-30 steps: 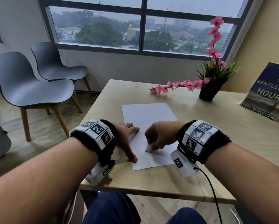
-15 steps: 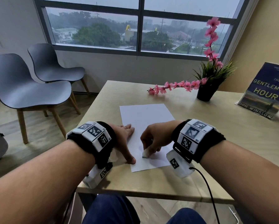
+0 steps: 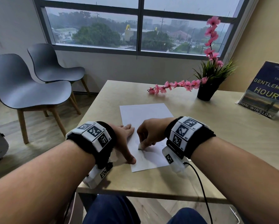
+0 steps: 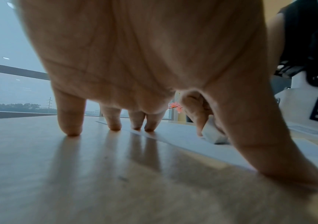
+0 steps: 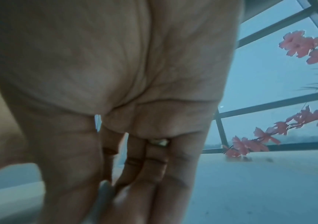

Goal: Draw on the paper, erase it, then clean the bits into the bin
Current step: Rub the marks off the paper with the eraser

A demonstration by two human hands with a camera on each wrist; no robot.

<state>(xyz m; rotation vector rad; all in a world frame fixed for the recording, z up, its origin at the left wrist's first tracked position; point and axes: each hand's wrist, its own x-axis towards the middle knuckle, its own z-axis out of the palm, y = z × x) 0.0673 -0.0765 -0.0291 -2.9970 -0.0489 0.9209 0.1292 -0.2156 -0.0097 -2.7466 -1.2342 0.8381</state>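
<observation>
Book [image 3: 265,91] cover reads "THE GENTLEMEN HOUR", "DON WINSLOW" beneath.

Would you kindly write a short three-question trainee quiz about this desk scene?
1. True or false: the right hand pinches a white eraser against the sheet of paper.
2. What does the left hand do? A) lifts the book B) steadies the paper's left edge C) holds a pencil
3. Fill in: the black flower pot stands on the ___.

Key: 1 true; 2 B; 3 table.
</observation>
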